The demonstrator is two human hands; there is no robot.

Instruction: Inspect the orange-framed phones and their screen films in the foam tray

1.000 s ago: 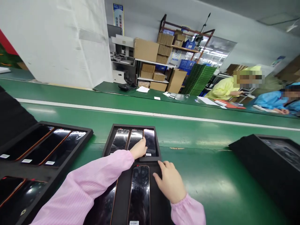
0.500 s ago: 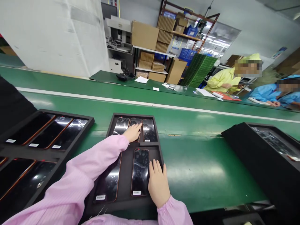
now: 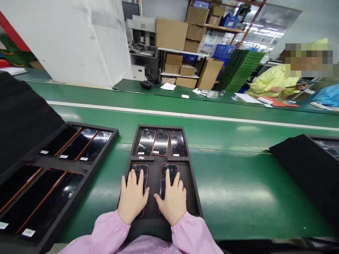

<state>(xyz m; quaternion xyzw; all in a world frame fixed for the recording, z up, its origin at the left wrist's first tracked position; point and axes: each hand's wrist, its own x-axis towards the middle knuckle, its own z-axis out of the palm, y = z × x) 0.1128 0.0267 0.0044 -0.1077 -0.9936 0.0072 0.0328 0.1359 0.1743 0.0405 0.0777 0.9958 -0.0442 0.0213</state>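
Black tray (image 3: 195,187) on a green worktop (image 3: 233,187), with two hands over its nearer compartment (image 3: 154,176). The left hand (image 3: 132,199) lies palm down across the left phone (image 3: 146,176), fingers spread over the dark screen. The right hand (image 3: 173,201) lies likewise across the right phone (image 3: 163,181), its index finger extended along the glass and its thumb reaching out past the phone's left edge. Both grips are slack: the fingers are laid on the phones, and neither hand is clenched around anything. These two phones lie face up, side by side and apart, with a strip of tray floor between them (each bears a small red mark (image 3: 166,164) at its far end). Beyond a low divider (image 3: 148,158), three more phones (image 3: 161,143) lie in a row in the farther compartment, each with a white label near its lower end. A second tray (image 3: 60,165), to the left, carries two rows of similar phones with orange edges. A dark-walled box (image 3: 304,173) stands well apart to the right. Across the worktop, past a white strip (image 3: 185,114), a person in yellow (image 3: 270,79) is seen beside a stack of green trays (image 3: 242,70).
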